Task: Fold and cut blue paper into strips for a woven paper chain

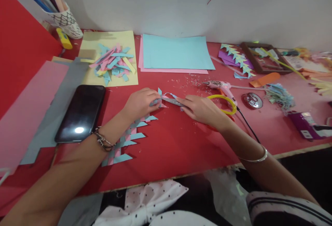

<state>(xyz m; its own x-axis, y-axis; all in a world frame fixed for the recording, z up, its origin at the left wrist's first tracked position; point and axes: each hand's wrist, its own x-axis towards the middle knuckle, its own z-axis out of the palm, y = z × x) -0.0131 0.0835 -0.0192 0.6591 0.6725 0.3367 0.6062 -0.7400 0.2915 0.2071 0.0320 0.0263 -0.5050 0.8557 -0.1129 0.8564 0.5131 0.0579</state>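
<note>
My left hand (142, 103) is closed on the upper end of a braided paper strip (131, 136) of pink and light blue, whose pointed tips stick out to the right. The strip runs down under my left forearm. In my right hand (199, 108) is a pair of scissors (172, 101), held by the blades near the middle. Its yellow handle loop (228, 102) juts out behind the hand, with a bit of red handle showing below. The blade end points left and meets the paper at my left fingertips. A thin curled paper sliver shows above the blade.
Loose paper strips (114, 61) lie on a yellow sheet (127, 80). Blue sheets (176, 53) are at the back. A phone (81, 113) lies left. On the right are a pink glue gun (219, 84) with its cord, a round tin (252, 100), and a wooden tray (278, 69).
</note>
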